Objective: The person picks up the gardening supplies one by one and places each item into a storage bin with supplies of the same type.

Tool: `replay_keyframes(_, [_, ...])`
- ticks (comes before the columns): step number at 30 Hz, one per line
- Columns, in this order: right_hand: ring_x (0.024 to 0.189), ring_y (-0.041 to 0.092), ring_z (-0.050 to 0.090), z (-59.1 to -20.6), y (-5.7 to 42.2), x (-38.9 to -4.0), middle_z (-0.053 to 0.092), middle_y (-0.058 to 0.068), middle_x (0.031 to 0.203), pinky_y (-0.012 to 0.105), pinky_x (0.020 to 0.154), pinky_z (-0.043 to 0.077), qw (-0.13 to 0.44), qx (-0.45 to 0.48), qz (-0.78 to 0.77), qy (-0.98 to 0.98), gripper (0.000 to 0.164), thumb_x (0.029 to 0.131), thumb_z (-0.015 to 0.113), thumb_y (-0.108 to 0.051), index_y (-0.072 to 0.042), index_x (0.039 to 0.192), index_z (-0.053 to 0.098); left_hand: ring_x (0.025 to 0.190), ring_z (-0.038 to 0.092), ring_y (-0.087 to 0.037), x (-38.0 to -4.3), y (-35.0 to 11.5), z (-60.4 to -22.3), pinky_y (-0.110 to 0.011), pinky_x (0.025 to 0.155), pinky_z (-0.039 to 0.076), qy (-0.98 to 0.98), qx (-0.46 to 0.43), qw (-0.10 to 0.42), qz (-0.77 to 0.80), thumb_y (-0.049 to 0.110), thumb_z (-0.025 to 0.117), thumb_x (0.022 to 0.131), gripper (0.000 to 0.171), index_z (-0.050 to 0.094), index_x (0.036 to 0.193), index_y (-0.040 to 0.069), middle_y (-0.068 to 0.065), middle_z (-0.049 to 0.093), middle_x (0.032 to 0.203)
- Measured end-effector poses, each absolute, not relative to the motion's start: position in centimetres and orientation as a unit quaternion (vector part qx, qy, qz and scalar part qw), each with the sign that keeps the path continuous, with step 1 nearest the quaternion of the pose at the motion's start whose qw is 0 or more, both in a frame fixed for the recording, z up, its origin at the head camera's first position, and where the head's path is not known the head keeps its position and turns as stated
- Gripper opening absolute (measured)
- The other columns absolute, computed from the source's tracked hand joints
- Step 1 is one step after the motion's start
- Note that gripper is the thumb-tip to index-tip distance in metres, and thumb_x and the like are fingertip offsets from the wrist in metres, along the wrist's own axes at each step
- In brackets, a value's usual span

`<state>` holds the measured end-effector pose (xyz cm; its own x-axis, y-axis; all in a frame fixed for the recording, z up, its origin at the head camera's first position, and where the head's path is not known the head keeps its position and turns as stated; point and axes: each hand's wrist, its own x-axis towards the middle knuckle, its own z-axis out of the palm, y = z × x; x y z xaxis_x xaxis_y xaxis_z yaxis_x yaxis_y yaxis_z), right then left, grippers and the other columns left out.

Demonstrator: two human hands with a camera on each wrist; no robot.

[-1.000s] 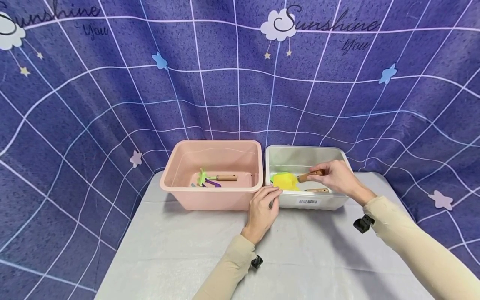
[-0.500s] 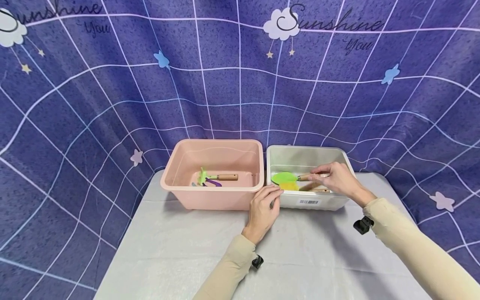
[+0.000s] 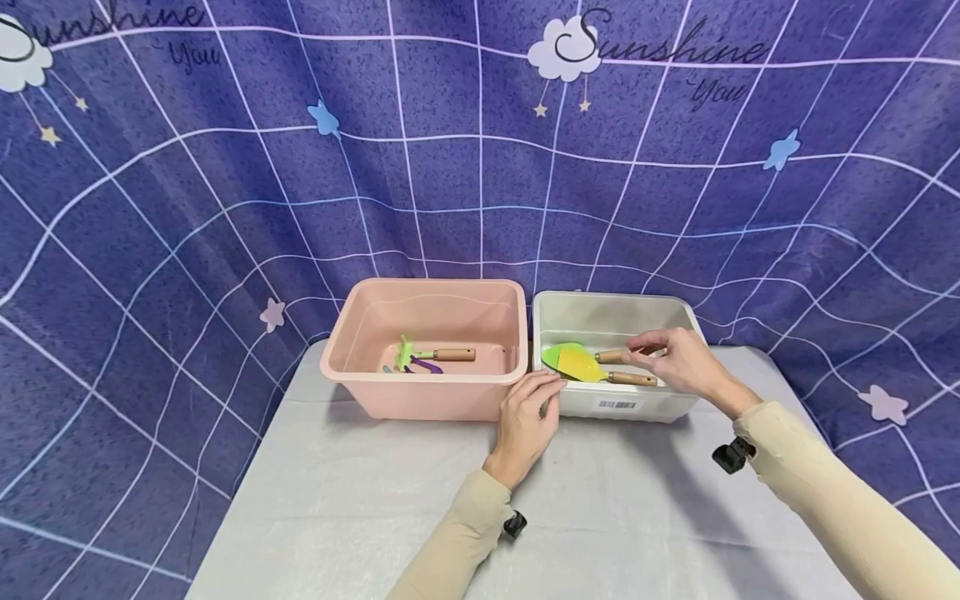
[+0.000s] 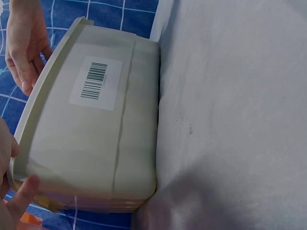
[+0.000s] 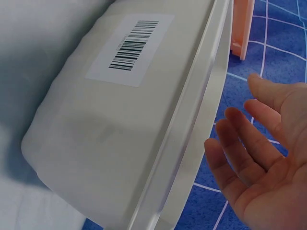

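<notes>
My left hand (image 3: 523,425) holds the near left corner of the grey bin (image 3: 615,308), its fingers over the rim. In the left wrist view, only its fingertips show at that edge. My right hand (image 3: 678,360) hovers over the bin's right part with fingers loosely bent. Nothing is between its fingers in the right wrist view. Inside lie a yellow garden trowel (image 3: 581,367) and a green garden trowel (image 3: 553,353), both with wooden handles. The yellow blade partly covers the green one. My right fingertips overlap the end of the green trowel's handle in the head view.
Left of the grey bin stands a pink bin (image 3: 435,400). It holds a small green rake (image 3: 406,354) with a wooden handle and a purple item (image 3: 426,365). Both bins sit on a white-covered table (image 3: 360,500) against a blue patterned curtain (image 3: 480,167).
My right hand has lowered the yellow trowel into the grey bin and let go of its handle. It now lies along the front wall. My left hand keeps its place.
</notes>
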<state>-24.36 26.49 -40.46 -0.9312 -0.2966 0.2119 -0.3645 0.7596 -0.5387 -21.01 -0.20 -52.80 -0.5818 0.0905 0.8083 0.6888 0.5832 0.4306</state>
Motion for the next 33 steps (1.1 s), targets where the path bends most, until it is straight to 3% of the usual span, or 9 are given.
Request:
replay_keyframes(13, [0.085, 0.025, 0.079, -40.5, 26.6, -23.8, 0.081, 0.019, 0.110, 0.018, 0.070, 0.057, 0.077, 0.174, 0.331, -0.924, 0.021, 0.096, 0.079, -0.017, -0.003, 0.110, 0.082, 0.115, 0.075, -0.026, -20.9, -0.1, -52.7, -0.031, 0.109, 0.055, -0.800, -0.242, 0.385, -0.391, 0.003, 0.074, 0.094, 0.020, 0.084, 0.110, 0.012, -0.003, 0.081, 0.113])
replay_keyframes(22, [0.073, 0.000, 0.068, -40.4, 25.4, -22.3, 0.082, 0.016, 0.102, 0.014, 0.064, 0.053, 0.116, 0.167, 0.358, -0.911, 0.016, 0.097, 0.078, -0.017, -0.004, 0.104, 0.084, 0.117, 0.074, -0.022, -20.9, -0.1, -52.7, -0.031, 0.110, 0.054, -0.803, -0.240, 0.386, -0.386, 0.003, 0.074, 0.094, 0.022, 0.084, 0.111, 0.012, -0.004, 0.081, 0.113])
replay_keyframes(33, [0.075, -0.007, 0.067, -41.4, 24.4, -19.9, 0.082, 0.016, 0.101, 0.010, 0.066, 0.052, 0.147, 0.148, 0.412, -0.887, 0.015, 0.097, 0.077, -0.012, -0.003, 0.106, 0.084, 0.120, 0.073, -0.022, -20.7, 0.1, -53.0, -0.030, 0.112, 0.053, -0.806, -0.236, 0.383, -0.384, 0.004, 0.074, 0.095, 0.021, 0.083, 0.113, 0.012, -0.005, 0.080, 0.115])
